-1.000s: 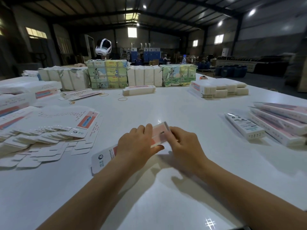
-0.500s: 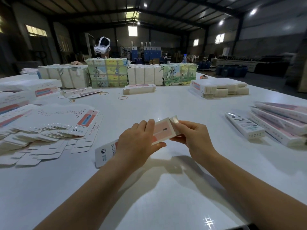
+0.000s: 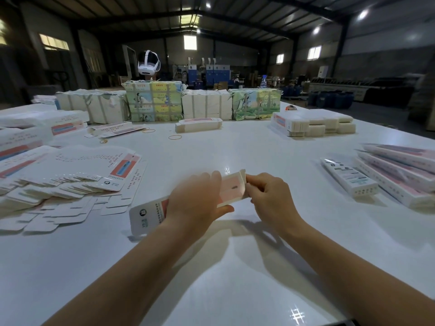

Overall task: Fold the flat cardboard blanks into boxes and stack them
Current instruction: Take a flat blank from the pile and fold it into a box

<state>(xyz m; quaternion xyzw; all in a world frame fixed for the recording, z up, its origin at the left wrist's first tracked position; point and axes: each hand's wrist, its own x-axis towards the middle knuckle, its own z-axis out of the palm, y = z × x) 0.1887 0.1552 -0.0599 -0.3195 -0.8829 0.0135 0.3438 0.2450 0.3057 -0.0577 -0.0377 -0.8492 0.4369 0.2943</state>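
A dim warehouse is seen behind a wide white table (image 3: pixel 235 267). A fanned heap of flat blanks (image 3: pixel 58 184), too many to count, is spread at the left; folded boxes (image 3: pixel 397 175), at least four, are stacked at the right. One box in hand (image 3: pixel 231 188) is held just above the table, its long axis running from near left to far right. Its middle is gripped by the left hand (image 3: pixel 195 203); its far-right end flap is pinched by the right hand (image 3: pixel 270 196), the nearer one to that end.

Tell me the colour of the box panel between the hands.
Salmon pink panel on a white box, in the head view.
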